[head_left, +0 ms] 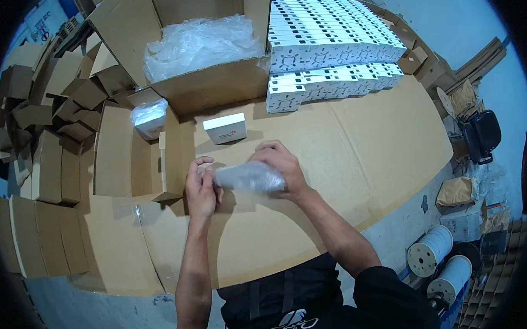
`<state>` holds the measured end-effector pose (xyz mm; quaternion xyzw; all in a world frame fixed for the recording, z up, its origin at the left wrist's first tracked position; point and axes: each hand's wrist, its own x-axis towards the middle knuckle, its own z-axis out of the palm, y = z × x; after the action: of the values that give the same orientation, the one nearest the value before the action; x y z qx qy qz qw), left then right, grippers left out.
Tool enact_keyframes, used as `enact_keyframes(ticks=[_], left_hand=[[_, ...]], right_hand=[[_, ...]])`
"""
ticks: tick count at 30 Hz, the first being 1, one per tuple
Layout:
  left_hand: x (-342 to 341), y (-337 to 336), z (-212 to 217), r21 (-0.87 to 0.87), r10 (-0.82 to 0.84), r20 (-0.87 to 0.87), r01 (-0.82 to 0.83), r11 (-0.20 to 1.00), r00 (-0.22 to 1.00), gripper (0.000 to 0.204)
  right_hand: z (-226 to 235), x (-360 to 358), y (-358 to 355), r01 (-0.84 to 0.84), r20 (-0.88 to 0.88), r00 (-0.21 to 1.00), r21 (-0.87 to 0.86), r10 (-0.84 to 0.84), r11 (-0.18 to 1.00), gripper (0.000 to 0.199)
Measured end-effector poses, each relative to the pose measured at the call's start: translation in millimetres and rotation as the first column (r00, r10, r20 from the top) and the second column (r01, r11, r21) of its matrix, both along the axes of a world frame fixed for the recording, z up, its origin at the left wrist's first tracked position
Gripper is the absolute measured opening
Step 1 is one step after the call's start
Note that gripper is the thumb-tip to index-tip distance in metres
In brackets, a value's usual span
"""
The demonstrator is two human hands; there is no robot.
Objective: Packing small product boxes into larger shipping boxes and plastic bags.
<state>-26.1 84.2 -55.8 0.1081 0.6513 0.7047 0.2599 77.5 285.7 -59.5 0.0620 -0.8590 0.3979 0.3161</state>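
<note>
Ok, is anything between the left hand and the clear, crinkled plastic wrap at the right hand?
Nothing visible stands between the left hand and the clear, crinkled plastic wrap; its blurred left end comes close to that hand, though contact can't be confirmed. The right hand holds its right end.

Cool light casts shadows; plastic wrap (251, 177) blurs; edges bend.

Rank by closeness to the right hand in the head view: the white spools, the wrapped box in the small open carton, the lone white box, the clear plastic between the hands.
From the right hand:
1. Clear plastic: held in it
2. Lone white box: ahead, to the left
3. Wrapped box: farther left
4. White spools: far lower right
</note>
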Motion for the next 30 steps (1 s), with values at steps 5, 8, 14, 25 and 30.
enact_keyframes(ticks=[5,8,14,25,30], left_hand=[[-1,-8,-10,-0.059,0.075,-0.413,-0.109,0.992,0.908,0.035],[10,5,-13,0.136,0.080,-0.384,-0.029,0.990,0.920,0.038],[18,11,-6,-0.097,0.023,-0.195,-0.043,0.994,0.981,0.020],[20,11,-9,-0.103,0.023,-0.271,-0.053,0.993,0.962,0.027],[22,12,-2,-0.169,-0.001,-0.415,-0.076,0.983,0.910,0.024]], right_hand=[[-6,2,-11,0.269,0.448,0.894,-0.547,0.005,0.793,0.019],[-14,-2,-26,0.193,0.291,0.956,-0.529,-0.037,0.827,0.021],[-5,-5,-36,0.186,0.272,0.962,-0.624,-0.011,0.759,0.023],[47,-4,-5,0.312,-0.067,0.943,-0.149,-0.325,0.938,0.028],[65,-20,-18,0.182,-0.045,0.983,0.262,-0.176,0.948,0.031]])
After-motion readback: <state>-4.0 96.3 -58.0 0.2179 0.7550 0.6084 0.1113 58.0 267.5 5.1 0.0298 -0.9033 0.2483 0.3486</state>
